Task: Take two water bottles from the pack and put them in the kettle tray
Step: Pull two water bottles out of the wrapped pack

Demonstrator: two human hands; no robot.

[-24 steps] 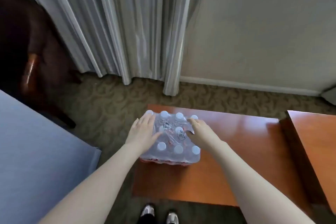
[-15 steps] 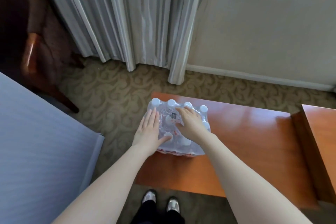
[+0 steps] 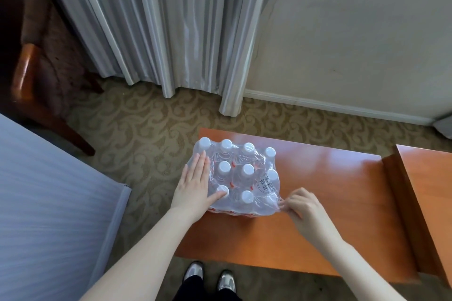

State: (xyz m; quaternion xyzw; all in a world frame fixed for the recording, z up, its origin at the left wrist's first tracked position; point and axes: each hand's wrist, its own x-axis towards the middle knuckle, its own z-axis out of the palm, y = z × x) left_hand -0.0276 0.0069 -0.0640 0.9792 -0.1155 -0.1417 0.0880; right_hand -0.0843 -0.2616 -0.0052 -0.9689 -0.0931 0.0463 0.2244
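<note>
- Two hands on the pack (image 3: 238,178): right hand (image 3: 304,210) at its near right corner, fingertips pinched on the shrink wrap (image 3: 274,204); left hand (image 3: 197,186) flat and spread on the left side, bracing.
- Bottles stand upright, caps up, none out yet. Tear likely opens rightward, away from the bracing hand.
- Pack sits at the left end of a low wooden table (image 3: 330,190).
- Kettle tray not in view.
- Beyond: patterned carpet (image 3: 146,129), grey curtain (image 3: 171,32), plain wall.

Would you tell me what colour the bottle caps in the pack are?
White caps, visible through the clear wrap of the pack; head view.
</note>
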